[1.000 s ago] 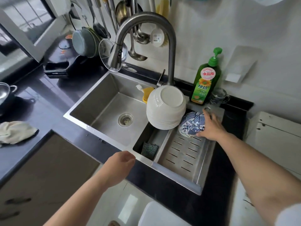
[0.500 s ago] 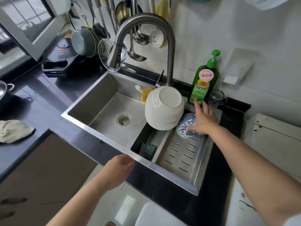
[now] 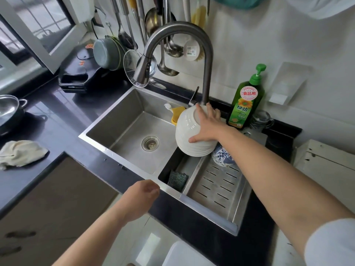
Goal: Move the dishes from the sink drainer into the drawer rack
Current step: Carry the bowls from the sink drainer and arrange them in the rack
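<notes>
A stack of upturned white bowls (image 3: 185, 135) leans at the back left of the slotted steel drainer tray (image 3: 217, 189), which sits in the right part of the sink. My right hand (image 3: 208, 127) spans the top bowl, fingers spread over its base and thumb curled against its side. Tucked under the stack's right edge and partly hidden by my forearm is a blue-and-white patterned bowl (image 3: 221, 157). My left hand (image 3: 143, 193) hangs loosely curled and holds nothing, just in front of the sink's front rim. No drawer rack is in view.
The tall curved faucet (image 3: 178, 33) arches right above the bowls. A green soap bottle (image 3: 245, 104) and a glass cup (image 3: 260, 120) stand behind the drainer. A dark scrubber (image 3: 177, 179) lies left of the tray. On the left counter lies a cloth (image 3: 19, 153).
My right hand left the blue-and-white bowl, rose and moved left onto the white bowl stack. My left hand stayed at the sink's front edge.
</notes>
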